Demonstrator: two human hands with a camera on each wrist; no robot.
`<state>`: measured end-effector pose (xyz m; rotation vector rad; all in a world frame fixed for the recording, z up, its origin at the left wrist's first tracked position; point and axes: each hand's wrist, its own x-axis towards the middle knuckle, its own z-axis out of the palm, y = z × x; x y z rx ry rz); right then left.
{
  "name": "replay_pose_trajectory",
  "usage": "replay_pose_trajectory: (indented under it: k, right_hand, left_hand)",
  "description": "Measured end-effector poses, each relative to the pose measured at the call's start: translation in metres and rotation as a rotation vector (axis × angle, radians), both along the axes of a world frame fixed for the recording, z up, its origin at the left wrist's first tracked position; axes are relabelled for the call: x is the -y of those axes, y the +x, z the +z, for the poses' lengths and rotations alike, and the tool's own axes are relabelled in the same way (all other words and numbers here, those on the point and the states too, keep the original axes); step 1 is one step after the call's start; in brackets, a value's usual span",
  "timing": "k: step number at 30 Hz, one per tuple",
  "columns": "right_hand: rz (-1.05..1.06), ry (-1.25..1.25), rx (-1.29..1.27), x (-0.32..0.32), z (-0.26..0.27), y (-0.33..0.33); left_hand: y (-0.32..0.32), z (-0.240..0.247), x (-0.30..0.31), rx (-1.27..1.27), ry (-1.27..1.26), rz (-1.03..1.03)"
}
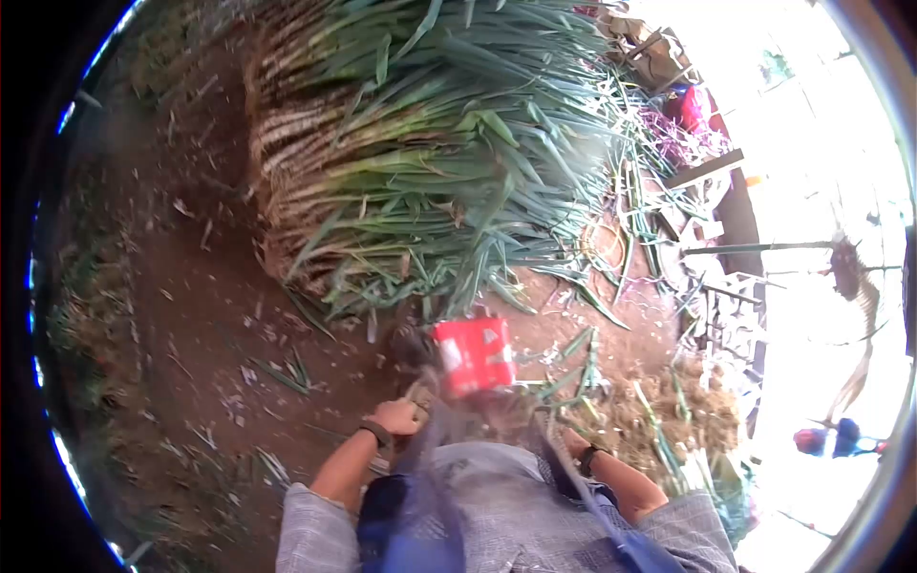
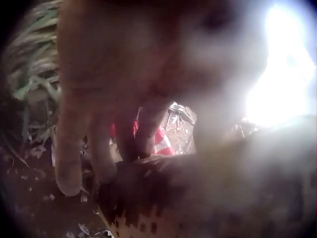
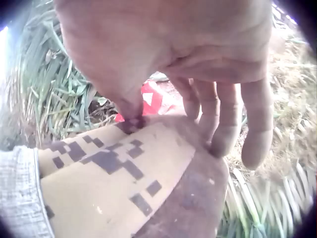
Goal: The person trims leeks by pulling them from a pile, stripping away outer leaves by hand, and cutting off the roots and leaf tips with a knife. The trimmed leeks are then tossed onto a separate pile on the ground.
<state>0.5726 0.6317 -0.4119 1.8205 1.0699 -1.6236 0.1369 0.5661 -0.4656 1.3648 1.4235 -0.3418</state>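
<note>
In the head view my left hand [image 1: 396, 415] rests low at the front of the body. Its fingers hang loosely over a camouflage-patterned trouser leg [image 2: 133, 220] in the left wrist view, partly blurred. My right hand [image 1: 575, 442] is half hidden by the clothing. The right wrist view shows its thumb and relaxed fingers touching the other camouflage trouser leg [image 3: 114, 163], with a brown patch at the knee. Ahead of both knees is a red packet with white marks [image 1: 475, 355], touched by neither hand. It looks blurred from above.
A large heap of leeks [image 1: 430, 172] lies ahead, roots leftward and leaves rightward. More trimmed leeks [image 1: 683, 468] and dry straw-like roots [image 1: 621, 411] lie at right. Loose leaf scraps [image 1: 287, 372] litter the brown ground. A wooden plank [image 1: 705, 169] stands out on the far right.
</note>
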Motion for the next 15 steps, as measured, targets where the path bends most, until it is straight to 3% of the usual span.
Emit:
replay_pose_trajectory:
  k: [3, 5, 7, 9, 11, 13, 14, 15]
  right_hand:
    - [0.046, 0.091, -0.069, -0.037, 0.007, -0.012]
    - [0.101, 0.083, -0.036, -0.062, 0.014, -0.021]
    - [0.351, 0.163, -0.098, -0.081, -0.011, -0.004]
    - [0.400, 0.035, -0.129, -0.113, -0.007, -0.014]
    - [0.440, -0.110, -0.160, -0.131, -0.016, -0.003]
    - [0.857, -0.044, -0.750, -0.148, -0.035, 0.027]
    - [0.865, -0.079, -0.759, -0.161, -0.039, 0.028]
    - [0.916, -0.406, -0.735, -0.181, -0.028, 0.014]
  left_hand:
    - [-0.026, -0.042, 0.025, 0.120, 0.073, 0.162]
    - [-0.023, -0.025, 0.010, 0.151, 0.077, -0.040]
    - [-0.025, -0.031, 0.013, 0.153, 0.105, 0.001]
    - [-0.020, -0.059, 0.025, 0.180, 0.151, 0.047]
    - [-0.011, -0.054, 0.020, 0.205, 0.064, 0.072]
    - [-0.002, -0.037, 0.000, 0.360, -0.048, 0.140]
    - [0.009, -0.016, -0.011, 0.504, -0.101, 0.206]
    - [0.027, 0.012, -0.020, 0.628, -0.153, 0.303]
